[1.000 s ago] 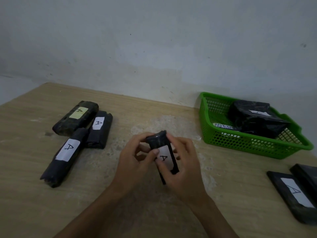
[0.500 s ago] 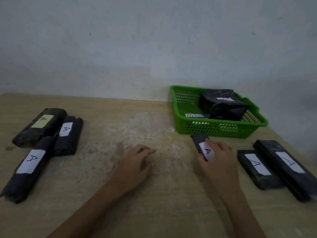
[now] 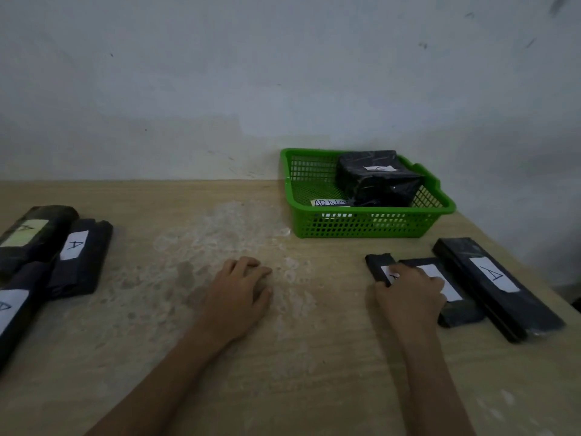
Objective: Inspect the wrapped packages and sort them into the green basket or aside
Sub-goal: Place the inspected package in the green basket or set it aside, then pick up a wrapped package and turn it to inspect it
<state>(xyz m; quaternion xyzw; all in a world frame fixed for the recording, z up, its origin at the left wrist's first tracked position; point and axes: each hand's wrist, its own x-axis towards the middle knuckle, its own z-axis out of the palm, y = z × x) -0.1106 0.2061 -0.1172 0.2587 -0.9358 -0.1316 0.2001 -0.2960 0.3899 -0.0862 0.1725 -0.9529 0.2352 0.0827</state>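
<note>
Small wrapped package (image 3: 379, 266), near right: my right hand (image 3: 408, 297) pinches its long edges. It looks light, stiff, slick-filmed, so sides grip best. Left hand (image 3: 239, 291) rests slack, holding nothing.

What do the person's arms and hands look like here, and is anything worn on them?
The left forearm and right forearm are bare down to the frame's edge, and no sleeves show. The left hand and right hand wear no gloves. No watch, ring, bracelet or marking is visible in this dim head view.
</note>
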